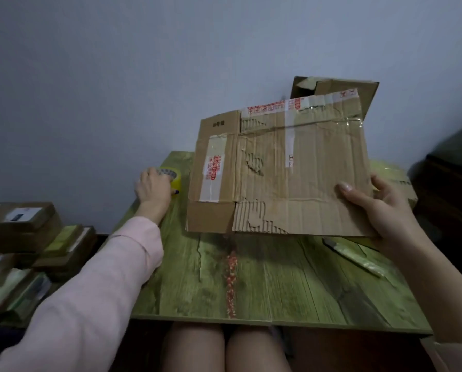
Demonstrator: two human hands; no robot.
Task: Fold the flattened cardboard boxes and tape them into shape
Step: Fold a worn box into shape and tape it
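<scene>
Holding a flattened cardboard box point(278, 170) up over the green wood-grain table point(264, 285), the person has it by the lower right corner: the right hand point(369, 208) pinches the board there, thumb pressed on the near face and the other fingers curled behind the edge. The sheet tilts toward the viewer, its lower edge hanging just above the tabletop. Old white tape printed in red crosses its face, and patches of the outer paper are torn away so the corrugation shows.

Off to the left, the left hand point(154, 186) reaches out from a pink sleeve and rests on a yellow tape roll point(175, 179) standing on the table's far left part. Its fingers are curled over the top of the roll; whether they have truly closed on it I cannot tell.

A utility knife point(356, 257) lies on the table under the right wrist. Behind the held sheet, an open box point(334, 88) stands against the wall. More flat cardboard lies stacked on the floor point(23, 224) to the left.

That board looks light but floppy, weakened where it is torn. Gripped at one corner it will likely sag and twist; I would take it along the creases, both hands on opposite panels, away from the ripped patches.
</scene>
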